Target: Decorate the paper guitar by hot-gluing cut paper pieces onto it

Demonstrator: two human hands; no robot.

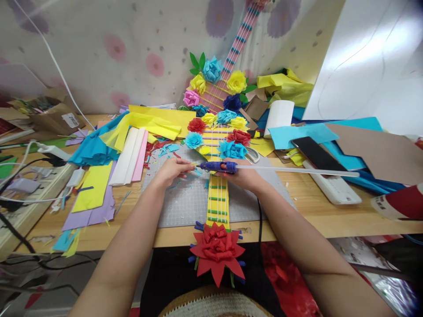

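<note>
Table, wooden (pixel 309 204): one, strewn with coloured paper.

Cutting mat, grey, gridded (pixel 185 204): one, on the table.

Pink guitar model (pixel 236 46): one, behind, tilted towards the wall, flowered.

Yellow guitar model (pixel 214 205): one, lying across the mat, flowered body at the far end, head end reaching past the near table edge; white strings, green frets on the neck.

Red paper flower, pointed petals (pixel 218 246): one, on that head end.

Right hand (pixel 243 178): closed around the glue gun, above the neck.

Left hand (pixel 173 171): fingers bent, tips together just beside the nozzle; whether they grip a scrap cannot be told.

Glue gun, blue (pixel 214 166): one, nozzle towards the left hand.

Phone, black (pixel 317 154): one, resting partly on a white device (pixel 333 185).

Glue stick, translucent (pixel 297 170): one, protruding from the gun's rear.
</note>
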